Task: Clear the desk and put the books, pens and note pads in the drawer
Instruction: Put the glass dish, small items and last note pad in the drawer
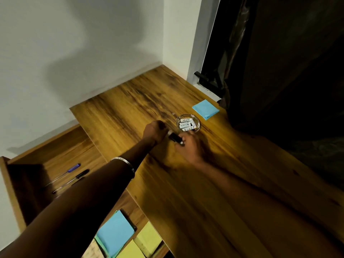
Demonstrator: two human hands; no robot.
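Note:
Over the middle of the wooden desk (214,183), my left hand (155,132) and my right hand (189,146) meet on a dark pen or marker (176,138). My right hand grips its body; my left hand curls at its near end, which is blurred. A blue note pad (205,108) lies at the desk's far right. The open drawer (61,155) at the left holds a purple pen (73,168), a black pen (79,176), a blue pad (115,233) and yellow pads (148,239).
A glass ashtray (188,122) with small white packets sits just beyond my hands. White walls close off the back and left. A dark curtain (279,71) hangs along the right edge of the desk.

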